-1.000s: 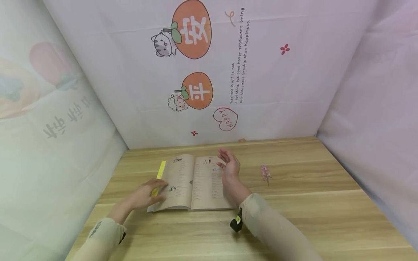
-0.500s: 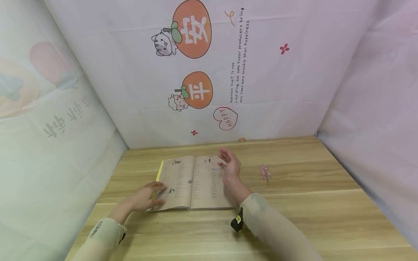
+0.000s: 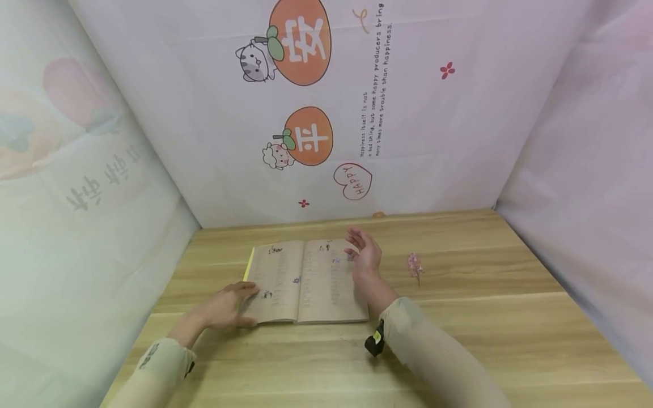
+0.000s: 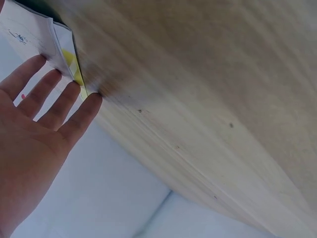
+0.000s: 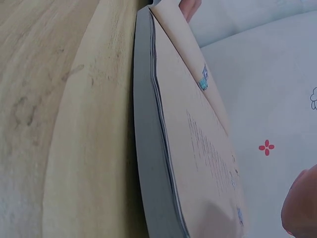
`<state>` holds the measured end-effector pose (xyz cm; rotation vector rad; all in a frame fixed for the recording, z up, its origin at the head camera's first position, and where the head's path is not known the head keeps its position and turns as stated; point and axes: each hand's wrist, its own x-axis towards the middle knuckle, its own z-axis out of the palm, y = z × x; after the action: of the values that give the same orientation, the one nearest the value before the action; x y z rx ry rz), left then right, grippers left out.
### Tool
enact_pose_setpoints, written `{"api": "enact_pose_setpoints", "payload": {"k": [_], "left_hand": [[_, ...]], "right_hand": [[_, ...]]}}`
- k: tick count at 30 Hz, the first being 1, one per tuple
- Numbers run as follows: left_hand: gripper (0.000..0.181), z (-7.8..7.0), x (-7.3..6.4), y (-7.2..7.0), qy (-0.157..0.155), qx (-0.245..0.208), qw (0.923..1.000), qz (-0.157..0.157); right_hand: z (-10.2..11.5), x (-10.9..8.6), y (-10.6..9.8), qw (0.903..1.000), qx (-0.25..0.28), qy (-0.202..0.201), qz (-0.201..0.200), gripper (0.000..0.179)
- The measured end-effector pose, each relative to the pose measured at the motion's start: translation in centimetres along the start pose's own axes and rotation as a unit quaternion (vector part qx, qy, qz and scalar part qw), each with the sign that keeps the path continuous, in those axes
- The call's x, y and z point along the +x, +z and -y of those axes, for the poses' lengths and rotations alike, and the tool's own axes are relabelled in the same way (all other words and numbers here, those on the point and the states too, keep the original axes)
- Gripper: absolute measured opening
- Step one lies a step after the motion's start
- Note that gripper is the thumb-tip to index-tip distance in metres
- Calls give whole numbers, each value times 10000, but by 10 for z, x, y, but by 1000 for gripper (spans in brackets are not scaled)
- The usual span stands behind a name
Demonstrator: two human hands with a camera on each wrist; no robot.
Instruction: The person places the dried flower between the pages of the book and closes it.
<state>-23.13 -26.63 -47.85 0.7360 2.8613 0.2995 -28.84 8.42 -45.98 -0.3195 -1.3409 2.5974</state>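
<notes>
An open book point(image 3: 326, 294) lies on the wooden table, its printed pages showing small drawings. A narrow yellow strip point(image 3: 249, 264) shows along its left edge. My left hand point(image 3: 221, 306) rests at the left edge of the book, thumb near the lower left corner. In the left wrist view its fingers point(image 4: 64, 106) are extended and spread, with tips against the page edges. My right hand point(image 3: 367, 260) is over the right page's outer edge, fingers loosely bent and holding nothing. The right wrist view shows the thick page block point(image 5: 163, 124) from the side and part of a finger point(image 5: 302, 203).
A small sprig of pink flowers point(image 3: 414, 265) lies on the table point(image 3: 459, 340) to the right of the book. White printed cloth point(image 3: 418, 141) hangs behind the table and on both sides.
The left pages have spread out flatter and further left, covering more of the yellow strip. My right hand has shifted slightly right. The left hand stays at the book's left edge.
</notes>
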Motion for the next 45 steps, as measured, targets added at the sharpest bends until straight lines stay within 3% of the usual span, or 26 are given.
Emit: {"api": "enact_pose_setpoints", "payload": {"k": [6,18,27,45], "left_hand": [[96,3,-1,-1,34,68,9999,74],[95,5,-4,1,43,-67,9999,73],[93,6,-6,5,61,0,10000,-21],[91,3,-4,2,207,-8,9998,-83]], "right_hand": [[6,3,-3,10000,26,44,-21,27],[9,3,-10,10000,66,31,-45,29],[15,4,-20,9998,-179,75,11,22],[41,17,-44,9901,-1100,705,505,20]]}}
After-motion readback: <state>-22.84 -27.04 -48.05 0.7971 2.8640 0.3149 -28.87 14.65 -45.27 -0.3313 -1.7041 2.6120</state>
